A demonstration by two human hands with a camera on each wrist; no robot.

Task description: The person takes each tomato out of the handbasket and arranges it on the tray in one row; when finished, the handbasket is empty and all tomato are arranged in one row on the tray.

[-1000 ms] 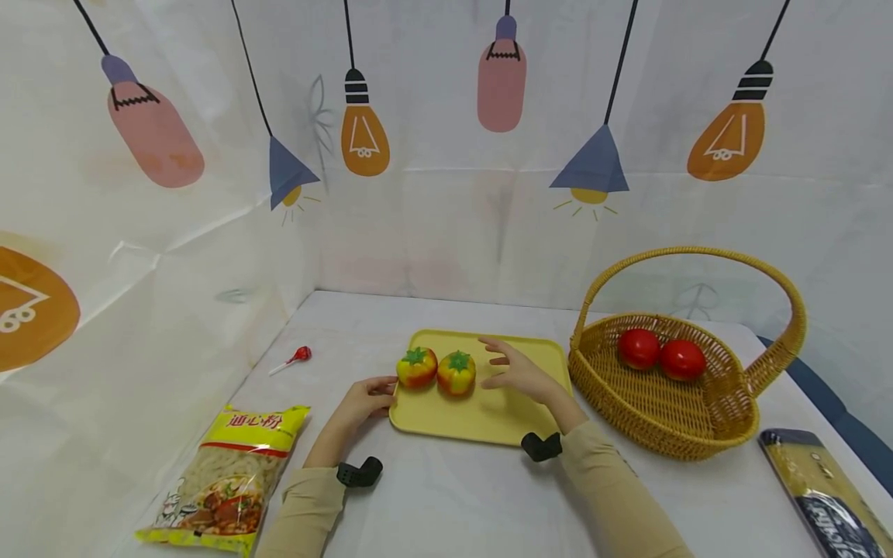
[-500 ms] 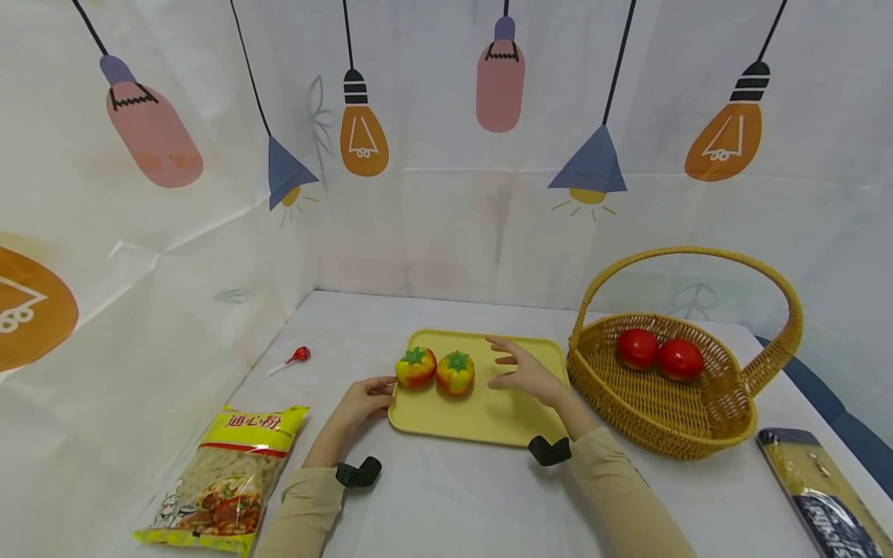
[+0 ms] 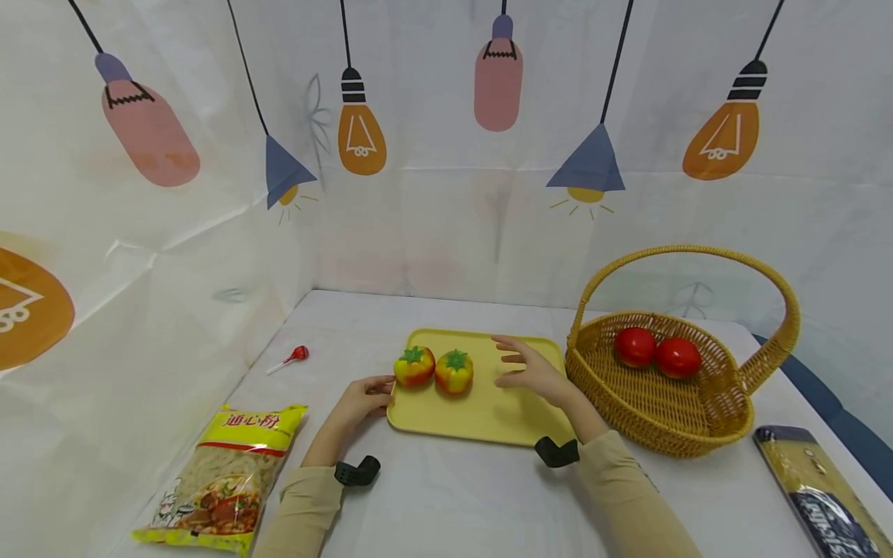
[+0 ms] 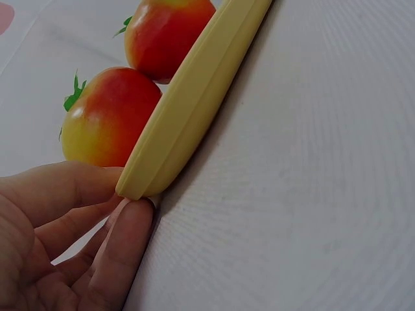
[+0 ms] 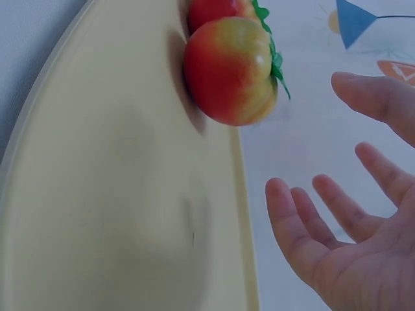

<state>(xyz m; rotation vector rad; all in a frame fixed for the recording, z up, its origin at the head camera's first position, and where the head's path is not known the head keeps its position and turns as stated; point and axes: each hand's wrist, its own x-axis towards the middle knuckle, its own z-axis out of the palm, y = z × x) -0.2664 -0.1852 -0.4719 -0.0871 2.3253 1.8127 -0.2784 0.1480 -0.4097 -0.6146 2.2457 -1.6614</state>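
Observation:
A yellow tray [image 3: 481, 425] lies on the white table, bearing two red-and-yellow tomato-like fruits [image 3: 454, 375] with green leafy tops, side by side on its left half. My left hand [image 3: 363, 400] pinches the tray's left edge; in the left wrist view its thumb [image 4: 126, 240] and fingers meet at the tray's corner, close by one fruit [image 4: 113, 116]. Over the right half of the tray hovers my right hand [image 3: 537, 378], fingers spread and holding nothing. In the right wrist view its fingertips point toward the nearer fruit [image 5: 227, 71], apart from it.
To the right stands a wicker basket [image 3: 649, 426] with a tall handle and two red tomatoes [image 3: 636, 347] inside. A brown package [image 3: 823, 488] lies at far right. At left are a pasta bag [image 3: 230, 473] and a red lollipop [image 3: 298, 353].
My right hand has drifted a little to the right, away from the fruits. My left hand stays at the tray's edge, and the tray and fruits keep their places.

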